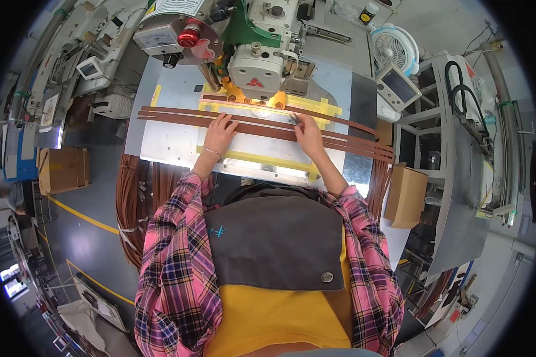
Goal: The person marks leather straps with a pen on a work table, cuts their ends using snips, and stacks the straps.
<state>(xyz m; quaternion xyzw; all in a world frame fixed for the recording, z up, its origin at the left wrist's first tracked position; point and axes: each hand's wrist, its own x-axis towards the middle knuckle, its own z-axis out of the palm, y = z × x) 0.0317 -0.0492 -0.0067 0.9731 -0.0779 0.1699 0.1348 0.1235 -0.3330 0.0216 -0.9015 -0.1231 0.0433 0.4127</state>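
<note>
Long narrow brown straps (259,128) lie side by side across the light metal work plate (178,143) of an industrial sewing machine (256,68). My left hand (220,134) rests on them left of the middle, fingers a little apart and laid over the straps. On the right, my right hand (308,135) is closed on a small dark pointed tool (295,119), whose exact kind I cannot make out. Its tip is close to the straps. Just beyond both hands, another brown strap (339,121) runs under the lit machine head, between yellow tape strips (324,107).
Bundles of brown straps (131,196) hang at the table's front left, and more (380,184) at the right. A cardboard box (406,196) stands at the right edge. A control screen (397,84) and a small fan (393,50) are at the back right.
</note>
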